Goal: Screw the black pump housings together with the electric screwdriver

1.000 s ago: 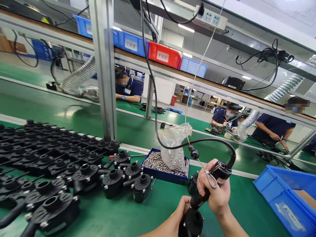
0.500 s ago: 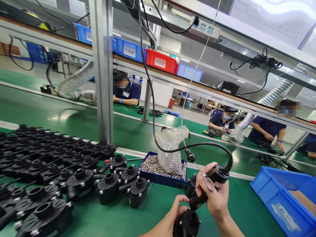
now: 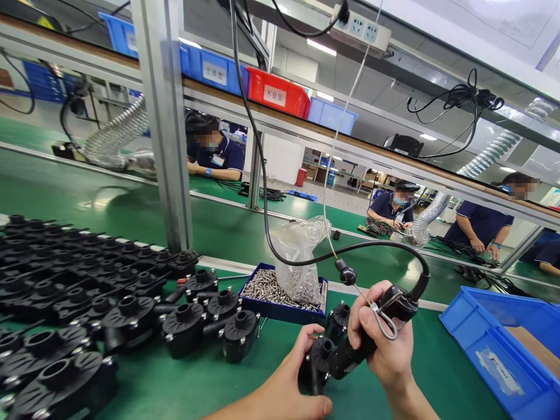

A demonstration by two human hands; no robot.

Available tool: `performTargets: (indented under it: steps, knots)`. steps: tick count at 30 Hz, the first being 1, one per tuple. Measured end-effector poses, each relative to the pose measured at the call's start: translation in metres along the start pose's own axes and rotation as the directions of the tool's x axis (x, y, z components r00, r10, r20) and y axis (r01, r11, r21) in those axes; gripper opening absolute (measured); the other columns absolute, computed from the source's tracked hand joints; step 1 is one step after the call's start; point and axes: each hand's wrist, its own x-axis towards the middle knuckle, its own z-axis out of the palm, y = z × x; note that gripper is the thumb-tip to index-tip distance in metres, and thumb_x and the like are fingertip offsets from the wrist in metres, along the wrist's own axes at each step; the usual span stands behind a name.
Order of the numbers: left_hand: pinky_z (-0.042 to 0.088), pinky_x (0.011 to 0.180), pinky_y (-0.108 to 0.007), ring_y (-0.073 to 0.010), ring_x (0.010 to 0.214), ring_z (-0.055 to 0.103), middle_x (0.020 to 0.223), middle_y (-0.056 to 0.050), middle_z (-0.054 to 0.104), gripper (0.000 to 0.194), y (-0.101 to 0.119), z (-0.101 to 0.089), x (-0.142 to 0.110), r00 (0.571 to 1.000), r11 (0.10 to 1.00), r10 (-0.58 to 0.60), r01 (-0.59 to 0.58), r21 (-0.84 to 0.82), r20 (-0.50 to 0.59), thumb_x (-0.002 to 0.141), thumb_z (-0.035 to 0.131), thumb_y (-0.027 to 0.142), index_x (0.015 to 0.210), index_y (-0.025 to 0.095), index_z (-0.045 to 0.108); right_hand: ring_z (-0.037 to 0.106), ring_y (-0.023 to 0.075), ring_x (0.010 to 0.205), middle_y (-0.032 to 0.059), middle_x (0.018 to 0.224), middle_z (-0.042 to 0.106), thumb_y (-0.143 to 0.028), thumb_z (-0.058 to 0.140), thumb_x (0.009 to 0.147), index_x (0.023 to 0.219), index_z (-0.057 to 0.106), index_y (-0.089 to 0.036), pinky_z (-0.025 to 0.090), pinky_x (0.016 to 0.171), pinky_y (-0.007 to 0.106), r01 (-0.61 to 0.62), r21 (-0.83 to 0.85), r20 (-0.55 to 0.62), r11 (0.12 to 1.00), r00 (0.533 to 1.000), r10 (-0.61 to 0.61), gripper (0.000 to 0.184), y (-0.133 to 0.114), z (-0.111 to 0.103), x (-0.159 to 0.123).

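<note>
My right hand [image 3: 387, 338] is wrapped round a black corded electric screwdriver [image 3: 356, 350], tilted with its tip end down at the left. A thin steel cable with a loop ties the screwdriver to a line from above. With fingers and thumb, my left hand [image 3: 293, 379] grips a black pump housing [image 3: 321, 359] on the green bench. The screwdriver's nose is against or just beside this housing's right side; the bit itself is hidden. Right behind stands another black pump housing [image 3: 339, 321].
Rows of black pump housings [image 3: 129, 315] fill the bench's left. A blue tray of screws [image 3: 280, 312] holds a clear plastic bag [image 3: 297, 274]. At the right stands a blue bin [image 3: 494, 350]. The screwdriver's black cord [image 3: 266, 192] hangs in front. Co-workers sit beyond.
My left hand has turned the housing and brought it up and to the left. The screwdriver has tilted further over, its cord end shifting right. The whole view has shifted slightly.
</note>
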Motion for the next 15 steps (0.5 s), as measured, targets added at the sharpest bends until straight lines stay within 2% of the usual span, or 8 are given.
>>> performTargets:
  steps: [4,8,10,15]
  knots:
    - [0.049,0.099,-0.043,-0.0280,0.113,0.061,0.132,-0.007,0.060,0.103,0.004,0.001,0.002,0.999,1.000,-0.027,0.026,-0.012,-0.019,0.061,0.081,0.018,0.147,0.031,0.026,0.059,0.0088,0.052,-0.0034,0.078,0.064,-0.030,0.074,0.106,0.108,0.052,-0.025,0.048,0.052,0.018,-0.022,-0.034,0.004,0.999,1.000,0.022,0.022,0.001,0.003,0.001]
    - [0.050,0.090,-0.037,-0.0250,0.105,0.061,0.126,-0.006,0.061,0.106,0.000,0.003,0.005,1.000,0.997,0.007,-0.010,-0.079,-0.029,0.059,0.089,0.020,0.147,0.029,0.031,0.050,0.0065,0.045,-0.0051,0.073,0.057,-0.029,0.078,0.103,0.104,0.051,-0.023,0.042,0.045,0.017,-0.021,-0.024,-0.073,0.999,0.997,0.019,0.027,0.006,0.017,0.000]
    - [0.049,0.090,-0.037,-0.0249,0.105,0.061,0.123,-0.006,0.061,0.107,-0.003,0.004,0.006,0.998,0.994,0.039,-0.043,-0.101,-0.046,0.059,0.094,0.025,0.147,0.028,0.034,0.044,0.0061,0.043,-0.0054,0.070,0.055,-0.029,0.077,0.102,0.103,0.052,-0.022,0.039,0.043,0.017,-0.009,0.004,-0.078,1.000,0.997,0.009,0.027,0.008,0.022,0.000]
    - [0.049,0.092,-0.037,-0.0256,0.107,0.061,0.123,-0.006,0.062,0.109,-0.004,0.005,0.006,0.998,0.990,0.041,-0.047,-0.135,-0.050,0.058,0.098,0.027,0.148,0.027,0.036,0.042,0.0064,0.043,-0.0067,0.067,0.051,-0.027,0.079,0.099,0.102,0.051,-0.022,0.037,0.042,0.017,-0.038,0.024,-0.068,0.999,0.997,0.040,0.029,0.010,0.025,0.000]
